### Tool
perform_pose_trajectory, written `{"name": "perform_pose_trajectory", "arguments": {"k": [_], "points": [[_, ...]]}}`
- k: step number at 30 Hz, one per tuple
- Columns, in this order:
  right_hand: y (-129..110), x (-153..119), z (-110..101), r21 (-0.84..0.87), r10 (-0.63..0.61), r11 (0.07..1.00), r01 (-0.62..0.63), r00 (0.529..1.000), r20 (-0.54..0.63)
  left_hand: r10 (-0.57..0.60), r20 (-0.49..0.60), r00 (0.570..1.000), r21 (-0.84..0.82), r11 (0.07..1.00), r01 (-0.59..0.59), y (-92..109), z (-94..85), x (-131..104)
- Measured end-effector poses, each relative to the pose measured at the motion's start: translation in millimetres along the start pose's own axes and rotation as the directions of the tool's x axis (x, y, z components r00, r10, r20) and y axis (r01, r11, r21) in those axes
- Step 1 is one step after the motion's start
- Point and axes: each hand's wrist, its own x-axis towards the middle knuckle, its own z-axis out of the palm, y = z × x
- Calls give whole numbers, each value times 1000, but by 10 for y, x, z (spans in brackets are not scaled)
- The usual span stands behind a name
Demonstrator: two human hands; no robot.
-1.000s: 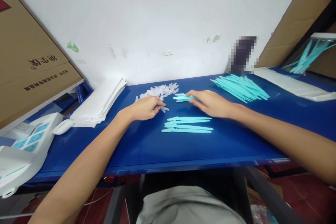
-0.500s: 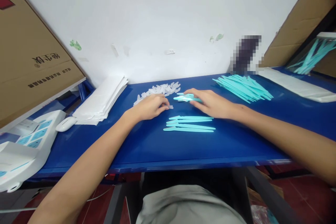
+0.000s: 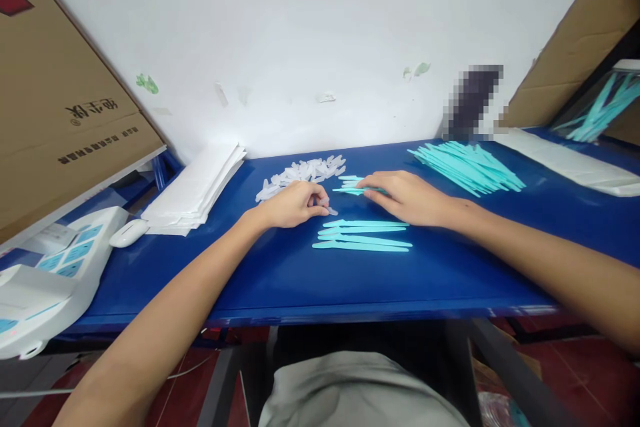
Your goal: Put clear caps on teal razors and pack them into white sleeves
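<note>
Surface (image 3: 280,287) glossy and blue, and here's the action, right across its middle! Left hand (image 3: 293,205), and its grip is pinching small translucent whitish plastic pieces (image 3: 324,201), one peeking out on the side toward the right edge. Behind, up near the far edge, a loose heap of similar whitish pieces (image 3: 305,172). Over to the right hand (image 3: 405,195), its grip closed around a bunch of slim flat turquoise plastic sticks (image 3: 350,184), free ends aimed at the left edge. Closer to the near edge, a row of turquoise sticks (image 3: 365,245) lies side by side. Toward the far edge, right of that hand, a big turquoise pile (image 3: 467,167); from here I also spot stacked flat white sheets (image 3: 193,193), far-left corner.
</note>
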Motion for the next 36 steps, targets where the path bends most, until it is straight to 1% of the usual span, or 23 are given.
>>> {"name": "perform_pose_trajectory", "arguments": {"k": [3, 7, 11, 14, 19, 22, 25, 31, 36], "points": [[-5, 9, -7, 0, -9, 1000, 9, 1000, 5, -1, -14, 1000, -12, 1000, 1, 4, -5, -4], [7, 20, -3, -8, -37, 999, 37, 999, 18, 12, 7, 1000, -31, 999, -12, 19, -31, -11], [30, 23, 6, 5, -53, 999, 53, 998, 14, 38, 5, 999, 14, 999, -38, 27, -53, -18], [34, 16, 7, 10, -47, 999, 47, 999, 14, 86, -13, 996, 93, 992, -85, 15, -50, -17], [-12, 1, -14, 5, -46, 999, 45, 999, 21, 142, -36, 989, 298, 946, -125, -28, -16, -8], [-42, -3, -30, 3, -55, 998, 55, 998, 36, 165, -30, 986, 355, 924, -144, -47, 6, -1], [-54, -7, -42, -5, -54, 999, 54, 998, 35, 171, -32, 985, 359, 921, -148, -58, 17, 8], [-85, -23, -71, -41, -45, 998, 45, 999, -10, 171, -44, 984, 368, 919, -143, -69, 21, 20], [-110, -26, -78, -105, -23, 994, 24, 1000, 11, 139, -42, 989, 360, 926, -115, -43, 18, 18]]}}
